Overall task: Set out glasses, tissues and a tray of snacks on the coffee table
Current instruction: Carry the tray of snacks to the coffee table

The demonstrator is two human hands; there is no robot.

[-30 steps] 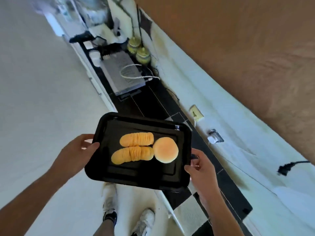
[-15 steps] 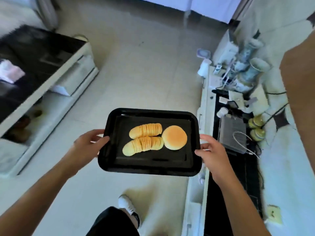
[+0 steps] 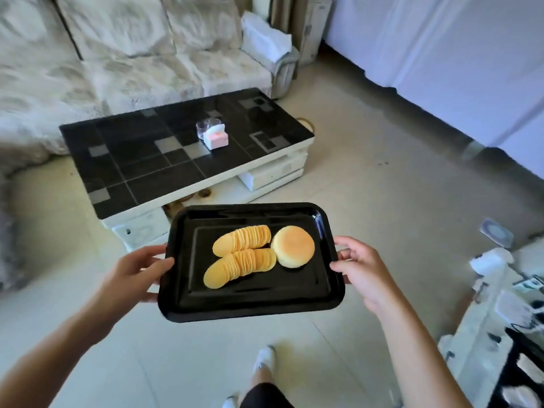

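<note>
I carry a black tray (image 3: 253, 301) level in front of me, above the floor. My left hand (image 3: 135, 269) grips its left edge and my right hand (image 3: 362, 266) grips its right edge. On the tray lie two rows of stacked crisps (image 3: 240, 254) and a round bun (image 3: 293, 245). Ahead stands the black tiled coffee table (image 3: 141, 160). Near its middle sit a clear glass (image 3: 206, 128) and a white and pink tissue pack (image 3: 217, 139), touching each other.
A pale fluffy sofa (image 3: 132, 54) runs behind the coffee table, with a folded white cloth (image 3: 265, 36) on its arm. A white low cabinet (image 3: 482, 316) with clutter stands at the right edge. My white shoe (image 3: 265, 359) shows on the tiled floor below the tray.
My view has swung left, from the cabinet by the wall to the coffee table and sofa. Both hands keep the same hold on the tray, and the snacks have not shifted.
</note>
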